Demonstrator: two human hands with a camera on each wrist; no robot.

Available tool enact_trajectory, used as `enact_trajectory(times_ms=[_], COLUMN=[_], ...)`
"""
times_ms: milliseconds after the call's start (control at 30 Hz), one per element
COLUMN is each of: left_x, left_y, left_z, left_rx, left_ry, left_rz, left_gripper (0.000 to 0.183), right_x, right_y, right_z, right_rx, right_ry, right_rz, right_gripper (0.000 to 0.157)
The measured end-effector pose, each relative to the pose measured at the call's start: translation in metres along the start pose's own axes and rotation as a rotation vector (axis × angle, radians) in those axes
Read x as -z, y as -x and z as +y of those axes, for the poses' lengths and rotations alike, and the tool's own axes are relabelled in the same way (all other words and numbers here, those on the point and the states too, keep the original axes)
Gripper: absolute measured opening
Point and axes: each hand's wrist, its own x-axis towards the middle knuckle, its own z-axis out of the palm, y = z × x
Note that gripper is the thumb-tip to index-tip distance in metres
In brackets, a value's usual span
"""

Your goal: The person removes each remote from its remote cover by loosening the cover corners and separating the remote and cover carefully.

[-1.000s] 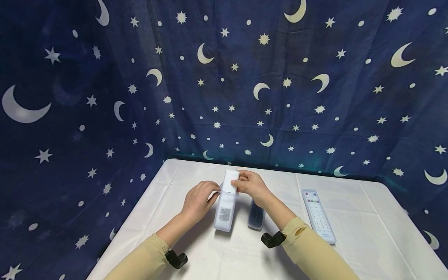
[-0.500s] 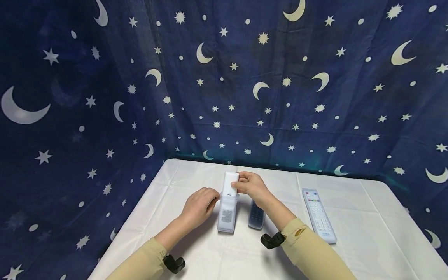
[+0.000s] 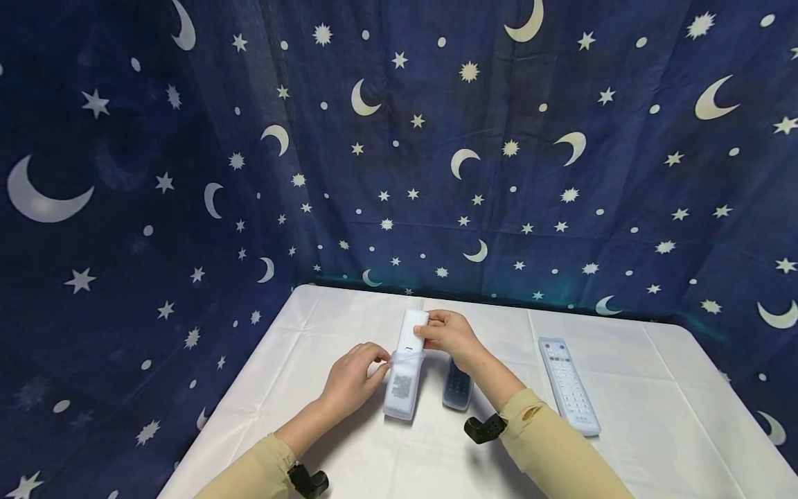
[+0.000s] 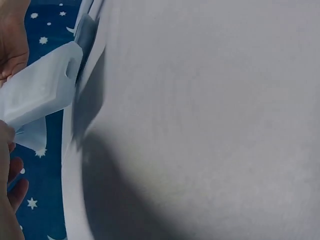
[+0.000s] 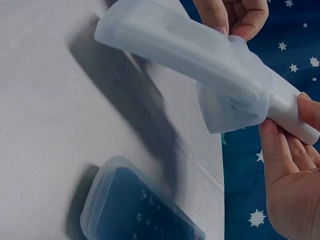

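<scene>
A white remote control (image 3: 413, 329) is held above the table, back side up, its far end bare. The rest of it sits inside a translucent silicone cover (image 3: 400, 391), whose rim is folded back around the remote's middle. My right hand (image 3: 453, 337) grips the bare end between thumb and fingers. At the rim's left side, my left hand (image 3: 351, 374) pinches the cover's edge. In the right wrist view a loose flap of the cover (image 5: 175, 45) hangs below the remote. The left wrist view shows the cover's closed end with a slot in it.
A dark remote (image 3: 458, 386) in a clear cover lies on the white table (image 3: 349, 450), just right of the held one. Farther right lies a white remote (image 3: 569, 388) with coloured buttons, also covered. A starry blue curtain (image 3: 436, 125) hangs behind the table.
The cover's rim and my left hand have shifted slightly toward me. A little more of the white remote is bare. My right hand keeps its grip, slightly lower.
</scene>
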Motion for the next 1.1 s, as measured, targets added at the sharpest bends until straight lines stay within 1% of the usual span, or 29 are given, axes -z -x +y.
enact_trajectory(times_ms=[67, 167, 233, 333, 433, 500, 567, 633, 767, 867, 967, 1100], left_x=[0.0, 0.002, 0.004, 0.003, -0.001, -0.005, -0.008, -0.009, -0.013, -0.016, -0.018, -0.018], left_y=[0.0, -0.002, -0.006, -0.014, -0.02, -0.023, -0.025, -0.027, -0.028, -0.03, -0.032, -0.035], left_z=[0.001, 0.002, 0.005, 0.011, 0.019, 0.023, 0.027, 0.029, 0.031, 0.031, 0.032, 0.033], left_rx=[0.011, -0.017, -0.06, -0.156, -0.249, -0.277, -0.278, -0.261, -0.234, -0.235, -0.258, -0.334], left_ry=[0.008, -0.013, -0.033, -0.078, -0.122, -0.151, -0.175, -0.191, -0.215, -0.229, -0.248, -0.304], left_rz=[0.007, 0.047, 0.08, 0.113, 0.12, 0.117, 0.111, 0.106, 0.1, 0.104, 0.12, 0.143], left_gripper=[0.015, 0.02, 0.021, 0.02, 0.017, 0.014, 0.012, 0.011, 0.01, 0.01, 0.011, 0.01], right_x=[0.0, 0.001, 0.001, 0.002, 0.001, 0.001, 0.0, -0.001, -0.002, -0.002, -0.002, -0.003], right_y=[0.0, 0.0, 0.0, -0.001, -0.003, -0.004, -0.005, -0.006, -0.007, -0.008, -0.008, -0.008], right_z=[0.0, 0.0, 0.0, 0.001, 0.002, 0.003, 0.004, 0.005, 0.007, 0.008, 0.01, 0.009], right_rx=[0.0, -0.001, 0.0, -0.001, -0.003, -0.004, -0.012, -0.02, -0.044, -0.059, -0.064, -0.07], right_ry=[-0.002, -0.011, -0.023, -0.041, -0.051, -0.049, -0.04, -0.022, 0.01, 0.026, 0.042, 0.036], right_rz=[0.001, -0.002, -0.008, -0.027, -0.038, -0.043, -0.038, -0.03, 0.001, 0.023, 0.037, 0.045], right_gripper=[0.044, 0.044, 0.045, 0.046, 0.045, 0.044, 0.044, 0.044, 0.044, 0.045, 0.044, 0.042])
